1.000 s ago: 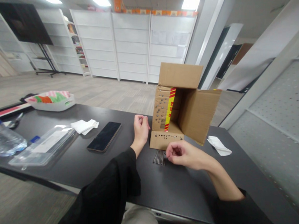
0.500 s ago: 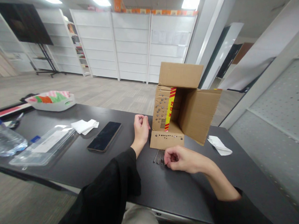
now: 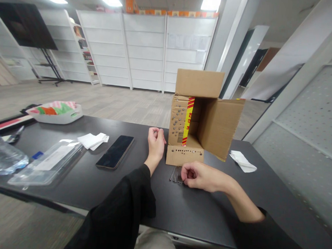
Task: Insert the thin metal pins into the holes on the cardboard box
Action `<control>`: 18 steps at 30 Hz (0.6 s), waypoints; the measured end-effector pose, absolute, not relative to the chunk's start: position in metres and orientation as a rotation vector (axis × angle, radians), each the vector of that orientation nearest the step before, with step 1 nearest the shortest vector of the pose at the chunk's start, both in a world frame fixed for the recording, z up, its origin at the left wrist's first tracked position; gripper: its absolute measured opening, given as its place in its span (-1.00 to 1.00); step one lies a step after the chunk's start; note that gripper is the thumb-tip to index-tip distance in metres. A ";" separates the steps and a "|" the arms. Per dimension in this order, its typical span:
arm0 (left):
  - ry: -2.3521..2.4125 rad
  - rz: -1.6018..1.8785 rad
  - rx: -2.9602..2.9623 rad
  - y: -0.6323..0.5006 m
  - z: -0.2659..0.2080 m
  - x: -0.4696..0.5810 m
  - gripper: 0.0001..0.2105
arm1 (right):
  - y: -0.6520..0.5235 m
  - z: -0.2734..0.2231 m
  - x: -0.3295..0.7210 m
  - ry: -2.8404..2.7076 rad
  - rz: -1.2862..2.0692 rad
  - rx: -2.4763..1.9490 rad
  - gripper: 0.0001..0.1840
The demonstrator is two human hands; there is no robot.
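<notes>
A row of metal nails (image 3: 176,174) lies side by side on the dark table in front of the cardboard box. My right hand (image 3: 198,176) rests at the right end of this row, thumb and fingers pinched on a nail that they mostly cover. The open cardboard box (image 3: 178,119) stands on its side with its mouth towards me. Several nail heads show in its left front flap, and its lower flap (image 3: 184,159) has a line of punched holes. Just left of the box, my left hand (image 3: 155,142) is closed with curled fingers; anything inside is hidden.
Left of my arms lie a black phone (image 3: 115,152), folded white tissues (image 3: 92,140), a clear plastic case (image 3: 47,164) and a water bottle (image 3: 4,156). A white basket (image 3: 60,118) stands at the back left. Another tissue (image 3: 242,161) lies right of the box.
The whole view has shifted very slightly. Both hands, the nails and the box keep nearly the same places.
</notes>
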State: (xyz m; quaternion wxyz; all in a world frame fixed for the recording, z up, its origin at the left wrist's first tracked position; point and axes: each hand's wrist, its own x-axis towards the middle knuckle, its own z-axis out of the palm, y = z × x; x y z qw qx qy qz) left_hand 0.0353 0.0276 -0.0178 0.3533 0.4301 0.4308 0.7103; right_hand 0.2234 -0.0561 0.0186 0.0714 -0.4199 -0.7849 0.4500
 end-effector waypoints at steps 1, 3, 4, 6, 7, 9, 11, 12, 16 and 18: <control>1.115 1.836 1.113 0.028 -0.018 0.035 -0.84 | -0.056 0.019 0.223 -2.344 1.354 -1.248 -0.84; 1.120 1.836 1.112 0.027 -0.017 0.035 -0.84 | -0.056 0.020 0.223 -2.300 1.309 -1.218 -0.86; 1.124 1.835 1.112 0.027 -0.017 0.035 -0.84 | -0.055 0.021 0.223 -2.278 1.251 -1.214 -0.89; 1.127 1.834 1.114 0.027 -0.017 0.035 -0.83 | -0.053 0.023 0.224 -2.246 1.095 -1.226 -0.95; 1.127 1.834 1.117 0.027 -0.017 0.035 -0.83 | -0.051 0.023 0.224 -2.230 1.016 -1.242 -0.96; 1.119 1.833 1.123 0.028 -0.018 0.035 -0.83 | -0.047 0.022 0.226 -2.197 0.882 -1.296 -0.96; 1.110 1.835 1.124 0.029 -0.019 0.035 -0.83 | -0.042 0.019 0.228 -2.159 0.763 -1.371 -0.95; 1.107 1.837 1.124 0.029 -0.020 0.035 -0.84 | -0.040 0.018 0.230 -2.138 0.702 -1.416 -0.95; 1.113 1.837 1.132 0.030 -0.020 0.034 -0.86 | -0.035 0.012 0.236 -2.073 0.487 -1.561 -0.94; 1.116 1.835 1.133 0.029 -0.020 0.034 -0.85 | -0.033 0.010 0.238 -2.049 0.422 -1.599 -0.93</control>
